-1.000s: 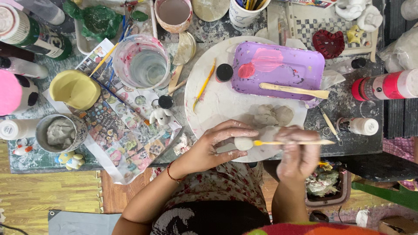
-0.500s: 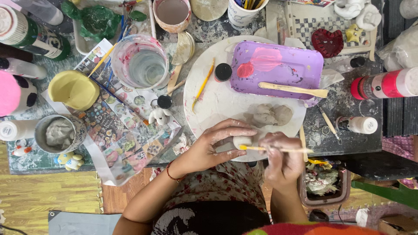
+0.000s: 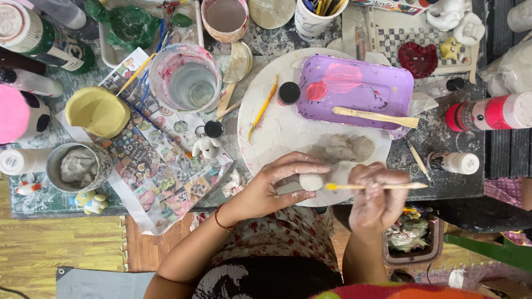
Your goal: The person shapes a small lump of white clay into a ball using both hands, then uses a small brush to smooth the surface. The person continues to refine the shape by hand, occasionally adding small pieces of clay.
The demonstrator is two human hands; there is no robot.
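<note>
Pinching a small clay ball (image 3: pixel 311 181) at lower centre of frame, left hand (image 3: pixel 274 185) curls fingers over it, wrist bent inward, clamped on the ball just above the round white board (image 3: pixel 277 130)'s near edge. Right hand (image 3: pixel 377 196), clay-smeared, fist closed around a thin stick tool (image 3: pixel 377 186) held level, yellow tip touching the ball. Ball's underside hidden by fingers. Grey clay lump (image 3: pixel 349 148) sits just above. Both elbows cut off at bottom edge.
</note>
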